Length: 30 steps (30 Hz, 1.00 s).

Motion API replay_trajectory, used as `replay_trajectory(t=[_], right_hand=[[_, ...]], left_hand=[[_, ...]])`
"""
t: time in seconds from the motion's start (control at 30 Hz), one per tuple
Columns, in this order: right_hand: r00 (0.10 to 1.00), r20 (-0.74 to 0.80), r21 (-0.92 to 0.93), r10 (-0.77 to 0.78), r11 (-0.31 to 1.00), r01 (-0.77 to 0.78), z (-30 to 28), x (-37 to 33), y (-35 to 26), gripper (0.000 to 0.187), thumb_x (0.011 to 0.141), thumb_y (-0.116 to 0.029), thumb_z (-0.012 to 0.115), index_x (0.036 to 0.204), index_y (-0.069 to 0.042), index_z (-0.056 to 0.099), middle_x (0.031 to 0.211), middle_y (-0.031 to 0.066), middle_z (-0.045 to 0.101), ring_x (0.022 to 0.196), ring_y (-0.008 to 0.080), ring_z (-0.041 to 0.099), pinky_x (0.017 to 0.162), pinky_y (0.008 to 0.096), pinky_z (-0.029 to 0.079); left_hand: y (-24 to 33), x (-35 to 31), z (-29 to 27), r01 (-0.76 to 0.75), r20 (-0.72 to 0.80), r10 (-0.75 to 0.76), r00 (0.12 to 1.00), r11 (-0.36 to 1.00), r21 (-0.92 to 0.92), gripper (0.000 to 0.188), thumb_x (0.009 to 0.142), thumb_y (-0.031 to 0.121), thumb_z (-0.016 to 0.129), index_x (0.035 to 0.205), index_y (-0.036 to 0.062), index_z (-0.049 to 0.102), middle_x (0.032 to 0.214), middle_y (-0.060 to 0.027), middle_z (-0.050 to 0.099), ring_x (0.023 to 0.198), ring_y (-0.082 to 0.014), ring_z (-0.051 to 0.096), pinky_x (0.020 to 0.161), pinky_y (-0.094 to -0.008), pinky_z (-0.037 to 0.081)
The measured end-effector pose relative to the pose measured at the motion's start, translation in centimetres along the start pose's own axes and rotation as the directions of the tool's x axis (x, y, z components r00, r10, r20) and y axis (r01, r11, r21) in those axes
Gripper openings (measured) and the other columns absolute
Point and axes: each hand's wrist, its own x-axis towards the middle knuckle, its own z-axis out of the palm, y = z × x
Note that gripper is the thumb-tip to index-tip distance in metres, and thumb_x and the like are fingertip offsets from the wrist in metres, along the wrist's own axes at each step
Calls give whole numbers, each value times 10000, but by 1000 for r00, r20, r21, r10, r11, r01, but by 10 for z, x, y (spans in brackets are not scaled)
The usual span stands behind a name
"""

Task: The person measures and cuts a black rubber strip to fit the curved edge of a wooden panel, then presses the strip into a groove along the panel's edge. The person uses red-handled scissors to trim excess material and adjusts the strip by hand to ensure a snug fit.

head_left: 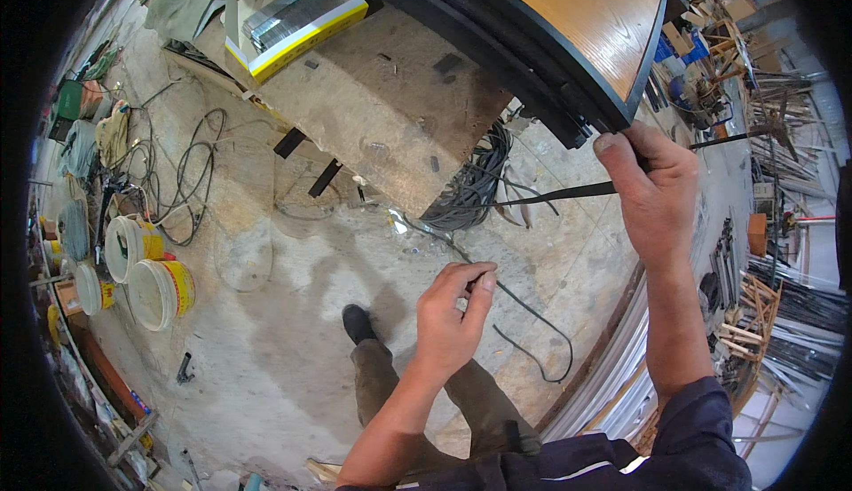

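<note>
The panel (568, 11) has a glossy orange-brown wood-grain face and a dark, ridged black edge; it lies at the top of the view, overhanging the dusty bench (382, 109). At its near corner the right hand (652, 180) is closed around a flat black strip (568, 194), thumb by the edge. The left hand's (454, 309) fingertips nearly meet beside a thin dark cord (537, 313); whether they grip it, I cannot tell.

Scuffed grey floor (293, 402) spreads toward seven o'clock, softly shadowed at eight; a worn worktop (373, 100) stands at eleven.
</note>
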Motion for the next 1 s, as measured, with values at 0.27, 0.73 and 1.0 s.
replay_trajectory(t=[0.27,0.73,1.0], right_hand=[[996,-79,18,-30,999,32,0,4,1,173,963,-108,705,1054,25,768,740,-107,527,662,-2,395,570,207,291],[999,-47,-108,-23,994,18,0,-3,0,134,918,-63,689,844,48,701,676,-84,498,659,11,407,559,223,308],[992,-80,-69,-99,993,94,2,2,-1,247,1003,-91,619,764,-28,602,620,-45,481,536,15,351,497,236,232]], left_hand=[[-9,-7,-9,66,3,-66,998,998,-11,159,965,77,667,1081,-18,721,922,-103,701,794,-157,629,751,-288,505],[-86,-33,-29,197,-34,-197,980,980,14,162,967,95,680,1078,-16,720,927,-136,702,748,-195,661,691,-310,534],[-131,-50,-35,264,-52,-261,964,963,54,163,971,114,675,1061,-15,720,951,-151,714,773,-216,683,701,-325,545]])
